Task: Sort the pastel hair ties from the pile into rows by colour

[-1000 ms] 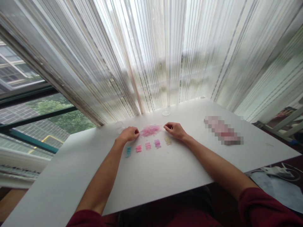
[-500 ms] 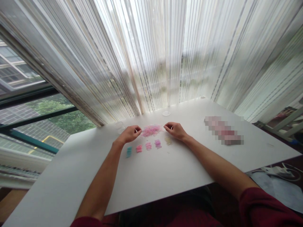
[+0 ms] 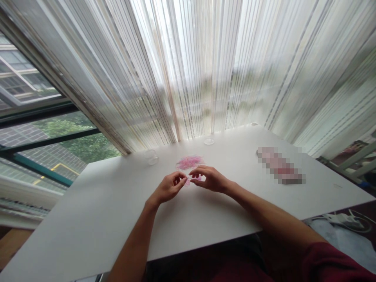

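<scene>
My left hand (image 3: 170,186) hovers over the table just nearer than a loose pile of tiny pink and pale bands (image 3: 190,161). Its thumb and forefinger are pinched together; what they hold, if anything, is too small to make out. Opposite it, my right hand (image 3: 212,179) has its thumb and curved fingers apart, their tips close to the left fingertips. Between and below the fingertips shows part of a small pink group of bands (image 3: 188,182). My hands hide the other sorted colour groups.
A clear round container (image 3: 152,157) and a clear shallow dish or lid (image 3: 209,141) stand at the back of the white table (image 3: 111,203). A blurred-out pinkish long item (image 3: 280,166) lies on the right. Striped curtains (image 3: 188,78) hang behind the far edge.
Both hands have come from either side of the pile toward each other and nearer to me, now over the small colour groups. The right fingers have spread from a pinch.
</scene>
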The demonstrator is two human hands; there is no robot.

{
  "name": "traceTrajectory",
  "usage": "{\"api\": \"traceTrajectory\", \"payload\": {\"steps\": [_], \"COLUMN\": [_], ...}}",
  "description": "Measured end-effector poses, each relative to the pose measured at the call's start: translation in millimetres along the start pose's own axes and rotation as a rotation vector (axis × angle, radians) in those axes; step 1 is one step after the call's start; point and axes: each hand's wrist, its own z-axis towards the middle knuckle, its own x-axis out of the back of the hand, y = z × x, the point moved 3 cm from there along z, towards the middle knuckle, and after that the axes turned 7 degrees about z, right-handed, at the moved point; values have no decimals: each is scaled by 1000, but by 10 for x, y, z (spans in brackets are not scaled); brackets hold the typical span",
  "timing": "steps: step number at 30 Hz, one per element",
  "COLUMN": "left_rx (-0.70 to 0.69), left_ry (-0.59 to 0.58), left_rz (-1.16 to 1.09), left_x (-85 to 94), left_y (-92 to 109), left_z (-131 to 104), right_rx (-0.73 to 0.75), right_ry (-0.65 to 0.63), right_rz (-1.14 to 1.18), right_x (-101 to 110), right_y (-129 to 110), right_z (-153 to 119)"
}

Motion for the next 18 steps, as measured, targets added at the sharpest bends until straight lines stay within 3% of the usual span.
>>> {"api": "traceTrajectory", "payload": {"steps": [6,18], "left_rx": [15,-55], "left_ry": [-3,161], "left_rz": [-21,86], "left_x": [-28,-67], "left_y": [-14,19], "left_z": [-38,-45], "right_rx": [7,-31], "right_ry": [-14,-15], "right_rz": [-20,-31], "right_x": [-20,-38], "right_y": [-28,24], "right_z": [-3,-22]}}
